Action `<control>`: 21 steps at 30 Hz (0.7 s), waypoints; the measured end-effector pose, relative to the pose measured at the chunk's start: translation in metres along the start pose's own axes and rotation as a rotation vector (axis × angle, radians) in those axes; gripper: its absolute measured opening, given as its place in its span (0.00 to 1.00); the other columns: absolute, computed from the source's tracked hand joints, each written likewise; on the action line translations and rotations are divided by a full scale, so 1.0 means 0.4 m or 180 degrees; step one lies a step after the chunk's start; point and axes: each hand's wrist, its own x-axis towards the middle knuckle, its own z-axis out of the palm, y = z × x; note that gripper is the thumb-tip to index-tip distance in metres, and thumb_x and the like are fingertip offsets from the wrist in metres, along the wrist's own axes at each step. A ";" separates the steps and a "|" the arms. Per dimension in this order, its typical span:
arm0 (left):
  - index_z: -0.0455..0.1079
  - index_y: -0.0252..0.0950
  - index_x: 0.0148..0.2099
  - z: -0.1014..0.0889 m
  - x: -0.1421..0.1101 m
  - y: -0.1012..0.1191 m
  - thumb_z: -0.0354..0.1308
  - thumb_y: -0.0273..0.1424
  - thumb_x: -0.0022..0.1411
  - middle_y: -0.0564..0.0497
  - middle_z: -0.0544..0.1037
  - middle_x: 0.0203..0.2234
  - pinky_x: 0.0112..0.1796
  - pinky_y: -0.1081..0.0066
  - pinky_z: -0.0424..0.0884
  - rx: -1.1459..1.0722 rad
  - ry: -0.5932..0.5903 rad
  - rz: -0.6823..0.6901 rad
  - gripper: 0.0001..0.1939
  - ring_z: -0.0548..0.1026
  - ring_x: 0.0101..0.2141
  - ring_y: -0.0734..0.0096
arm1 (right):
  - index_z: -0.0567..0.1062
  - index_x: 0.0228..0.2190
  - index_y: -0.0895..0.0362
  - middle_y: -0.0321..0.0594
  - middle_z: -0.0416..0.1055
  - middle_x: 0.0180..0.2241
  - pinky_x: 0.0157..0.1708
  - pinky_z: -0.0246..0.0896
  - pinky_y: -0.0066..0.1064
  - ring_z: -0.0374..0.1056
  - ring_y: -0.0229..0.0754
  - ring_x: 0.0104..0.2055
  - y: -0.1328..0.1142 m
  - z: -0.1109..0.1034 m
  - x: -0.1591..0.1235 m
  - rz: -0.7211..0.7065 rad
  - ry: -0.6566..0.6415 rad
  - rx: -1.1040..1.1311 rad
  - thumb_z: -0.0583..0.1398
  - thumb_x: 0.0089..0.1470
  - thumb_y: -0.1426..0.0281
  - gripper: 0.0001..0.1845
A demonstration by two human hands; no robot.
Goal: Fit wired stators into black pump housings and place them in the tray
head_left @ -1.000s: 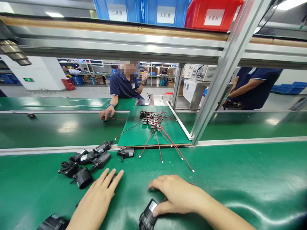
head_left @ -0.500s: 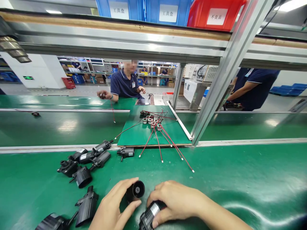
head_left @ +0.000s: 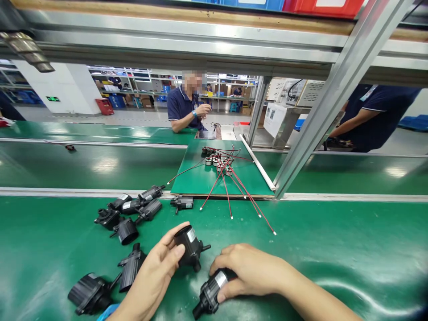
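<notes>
My left hand (head_left: 167, 256) grips a black pump housing (head_left: 191, 249) between thumb and fingers, its open end up and to the left and its thin spout pointing right. Closed over a second black pump housing (head_left: 211, 292) is my right hand (head_left: 239, 272); that housing lies tilted, nozzle toward me, with a pale label on its side. More black pump housings lie left of my hands, one (head_left: 132, 267) beside my left wrist and another (head_left: 90, 294) nearer me. A loose group (head_left: 125, 229) of several rests farther back, and a single housing (head_left: 182, 203) lies by the board.
A green board (head_left: 187, 178) bears several small motors (head_left: 219, 162) with red wires hanging toward me. A white tube (head_left: 257, 162) lies along its right edge, by a slanted metal post (head_left: 310, 120). A shelf beam (head_left: 200, 42) crosses overhead. A co-worker (head_left: 185, 107) sits opposite.
The housing in my left hand has turned from its open end facing me to its side and spout showing. My right hand keeps its hold. The co-worker's hands have come together; the view has shifted.
</notes>
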 end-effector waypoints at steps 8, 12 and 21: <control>0.67 0.41 0.62 0.008 0.005 -0.024 0.62 0.53 0.60 0.45 0.77 0.52 0.43 0.67 0.76 0.0063 0.0532 -0.0237 0.34 0.75 0.52 0.57 | 0.77 0.51 0.48 0.39 0.78 0.44 0.45 0.63 0.32 0.74 0.46 0.46 -0.007 -0.066 -0.014 0.0145 0.0530 -0.0063 0.65 0.54 0.47 0.28; 0.66 0.40 0.59 0.001 0.017 -0.052 0.59 0.55 0.61 0.48 0.80 0.42 0.45 0.68 0.74 0.0862 0.0702 0.0141 0.32 0.77 0.41 0.65 | 0.79 0.45 0.52 0.39 0.79 0.42 0.47 0.63 0.32 0.73 0.42 0.45 0.037 -0.180 0.049 0.0486 0.1814 -0.0451 0.60 0.63 0.55 0.17; 0.72 0.44 0.56 -0.001 0.024 -0.101 0.65 0.40 0.59 0.46 0.81 0.50 0.53 0.63 0.73 0.1550 -0.0007 0.0898 0.23 0.79 0.50 0.58 | 0.78 0.50 0.50 0.45 0.74 0.50 0.51 0.58 0.40 0.66 0.50 0.53 0.177 -0.403 0.330 0.1601 0.2577 -0.1304 0.52 0.67 0.58 0.19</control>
